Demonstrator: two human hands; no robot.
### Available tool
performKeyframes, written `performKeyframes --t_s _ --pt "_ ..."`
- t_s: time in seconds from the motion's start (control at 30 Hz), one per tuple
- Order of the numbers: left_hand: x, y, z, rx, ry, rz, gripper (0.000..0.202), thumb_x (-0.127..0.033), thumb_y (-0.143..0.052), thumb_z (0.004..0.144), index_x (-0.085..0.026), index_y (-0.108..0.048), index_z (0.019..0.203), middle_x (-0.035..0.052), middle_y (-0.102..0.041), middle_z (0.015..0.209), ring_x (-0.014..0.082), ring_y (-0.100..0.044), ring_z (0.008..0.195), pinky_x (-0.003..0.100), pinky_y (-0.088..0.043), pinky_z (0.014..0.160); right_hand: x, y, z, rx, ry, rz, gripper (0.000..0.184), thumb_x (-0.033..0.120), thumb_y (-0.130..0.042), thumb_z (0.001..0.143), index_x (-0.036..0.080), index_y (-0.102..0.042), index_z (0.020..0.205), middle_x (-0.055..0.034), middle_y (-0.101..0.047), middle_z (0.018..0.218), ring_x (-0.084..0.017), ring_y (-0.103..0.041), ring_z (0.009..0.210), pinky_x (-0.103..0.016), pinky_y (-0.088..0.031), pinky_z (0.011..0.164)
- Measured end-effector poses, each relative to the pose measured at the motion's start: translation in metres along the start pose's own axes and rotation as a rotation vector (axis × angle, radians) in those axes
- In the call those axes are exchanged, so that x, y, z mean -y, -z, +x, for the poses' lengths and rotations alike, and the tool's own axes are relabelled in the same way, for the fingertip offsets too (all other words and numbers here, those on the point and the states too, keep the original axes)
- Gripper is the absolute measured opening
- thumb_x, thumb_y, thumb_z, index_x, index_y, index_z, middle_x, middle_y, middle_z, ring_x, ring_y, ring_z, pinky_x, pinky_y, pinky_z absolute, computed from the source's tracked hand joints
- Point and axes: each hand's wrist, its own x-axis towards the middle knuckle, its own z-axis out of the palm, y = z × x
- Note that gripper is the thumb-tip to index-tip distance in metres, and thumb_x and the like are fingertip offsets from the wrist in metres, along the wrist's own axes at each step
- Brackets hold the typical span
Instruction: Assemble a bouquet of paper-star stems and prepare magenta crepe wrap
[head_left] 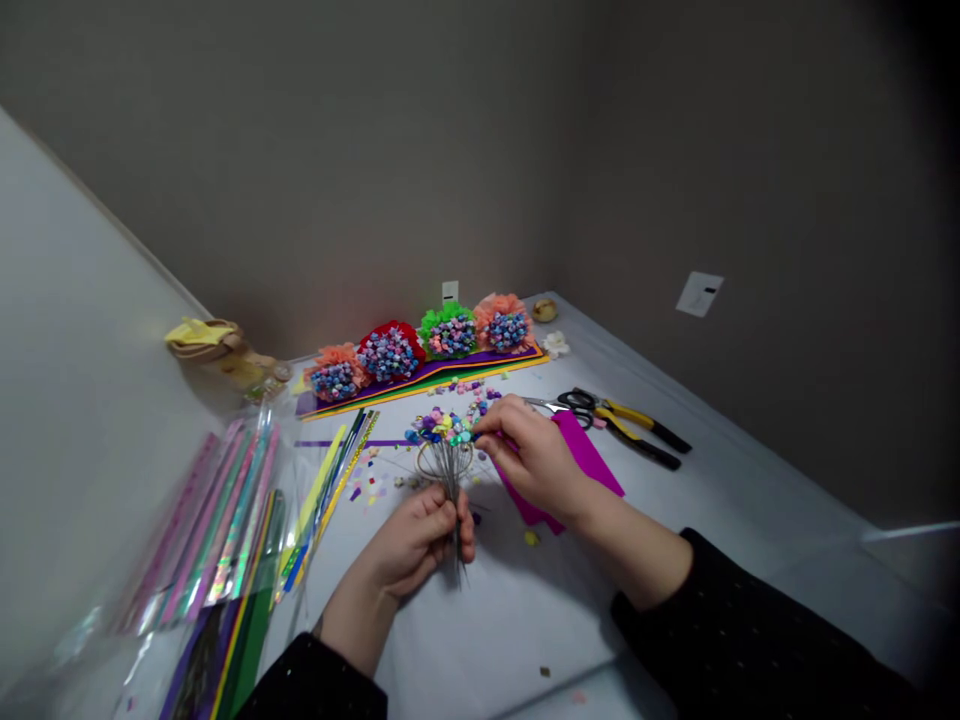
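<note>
My left hand (pixel 427 535) is closed around a bundle of thin wire stems (pixel 452 475) in the middle of the view. Small colourful paper stars (pixel 442 425) crowd the tops of these stems, in blue, yellow, purple and teal. At the right edge of this cluster is my right hand (pixel 521 445), its thumb and forefinger pinched together. Whatever lies between those fingertips is too small to make out. Beneath the right forearm, partly covered, lies a bright magenta sheet (pixel 589 455). Loose paper stars (pixel 480 400) are scattered behind the bundle.
Several finished star bouquets (pixel 390 352) with ruffled paper stand along the back on coloured sheets (pixel 435 375). Scissors (pixel 574 402) and yellow-handled pliers (pixel 637 425) lie to the right. Paper strips (pixel 330 500) and clear packets of strips (pixel 217 520) lie left, near a small basket (pixel 202 342).
</note>
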Motion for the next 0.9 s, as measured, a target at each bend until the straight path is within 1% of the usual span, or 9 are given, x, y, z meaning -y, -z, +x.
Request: performKeyframes --t_s 0.13,0.3,0.4,0.5,0.57,0.67,0.73,0.83,0.9 --pt "0.001 -0.002 -0.001 0.022 -0.024 0.006 0.027 -0.037 -0.07 0.075 -0.014 -0.055 0.076 -0.0002 -0.055 0.06 0.0102 -0.054 0.054 0.023 -0.044 0.056 -0.001 -0.004 -0.003 -0.059 0.037 -0.078 0.006 0.018 -0.052 0.087 0.019 -0.056 0.085 -0.0035 -0.058 0.076 -0.016 -0.055 0.075 -0.028 -0.047 0.068" --pt "0.004 -0.004 0.001 0.065 -0.055 -0.001 0.03 -0.038 -0.073 0.072 -0.014 -0.055 0.075 -0.001 -0.053 0.06 0.0102 -0.053 0.055 0.024 -0.045 0.057 0.003 -0.01 -0.011 -0.231 0.161 -0.282 0.006 0.015 -0.053 0.085 0.02 -0.057 0.086 -0.0041 -0.058 0.075 -0.017 -0.055 0.073 -0.03 -0.047 0.067" --pt "0.01 -0.002 0.003 0.081 -0.079 0.001 0.031 -0.039 -0.072 0.072 -0.014 -0.054 0.076 -0.0007 -0.054 0.06 0.0106 -0.053 0.054 0.025 -0.045 0.058 0.005 -0.013 -0.014 -0.304 0.217 -0.365 0.009 0.012 -0.056 0.083 0.021 -0.055 0.084 -0.0038 -0.058 0.075 -0.016 -0.053 0.07 -0.03 -0.046 0.064" --pt "0.015 -0.002 0.006 0.07 -0.096 0.011 0.033 -0.041 -0.073 0.071 -0.014 -0.054 0.077 -0.0001 -0.056 0.061 0.0103 -0.052 0.054 0.025 -0.045 0.057 0.004 -0.017 -0.015 -0.337 0.226 -0.361 0.012 0.01 -0.058 0.081 0.021 -0.055 0.086 -0.0033 -0.057 0.075 -0.016 -0.052 0.069 -0.029 -0.045 0.063" --pt "0.015 -0.004 0.007 0.051 -0.116 0.025 0.032 -0.04 -0.073 0.072 -0.014 -0.055 0.076 0.0 -0.056 0.061 0.0099 -0.051 0.054 0.024 -0.045 0.057 0.002 -0.018 -0.016 -0.335 0.203 -0.312 0.015 0.012 -0.058 0.081 0.022 -0.055 0.093 -0.004 -0.057 0.08 -0.017 -0.053 0.073 -0.03 -0.046 0.066" --pt "0.003 -0.007 0.002 -0.014 -0.215 0.025 0.029 -0.038 -0.072 0.073 -0.013 -0.055 0.075 -0.0007 -0.055 0.059 0.0092 -0.051 0.053 0.023 -0.044 0.057 -0.003 -0.016 -0.017 -0.352 0.113 -0.186 0.025 0.02 -0.06 0.082 0.022 -0.053 0.106 -0.0053 -0.057 0.089 -0.017 -0.053 0.077 -0.032 -0.047 0.07" --pt "-0.012 -0.005 -0.006 -0.105 -0.329 -0.061 0.027 -0.034 -0.073 0.073 -0.015 -0.054 0.073 -0.0032 -0.052 0.057 0.0081 -0.05 0.053 0.022 -0.045 0.057 -0.009 -0.013 -0.016 -0.386 -0.036 -0.093 0.027 0.025 -0.058 0.083 0.021 -0.052 0.109 -0.005 -0.056 0.091 -0.016 -0.052 0.073 -0.032 -0.046 0.067" --pt "-0.036 0.003 -0.019 -0.204 -0.532 -0.249 0.032 -0.03 -0.079 0.066 -0.016 -0.05 0.068 -0.0075 -0.046 0.055 0.0058 -0.046 0.05 0.02 -0.047 0.056 -0.02 -0.008 -0.01 -0.4 -0.327 -0.005 0.018 0.029 -0.051 0.086 0.019 -0.055 0.101 -0.0026 -0.056 0.082 -0.015 -0.051 0.067 -0.029 -0.044 0.062" --pt "-0.045 0.009 -0.025 -0.253 -0.629 -0.317 0.033 -0.025 -0.081 0.063 -0.017 -0.05 0.069 -0.0082 -0.046 0.057 0.0052 -0.047 0.051 0.019 -0.05 0.057 -0.028 -0.008 -0.006 -0.289 -0.437 -0.036 0.013 0.029 -0.05 0.086 0.019 -0.059 0.087 -0.0015 -0.057 0.075 -0.015 -0.052 0.066 -0.028 -0.043 0.062"
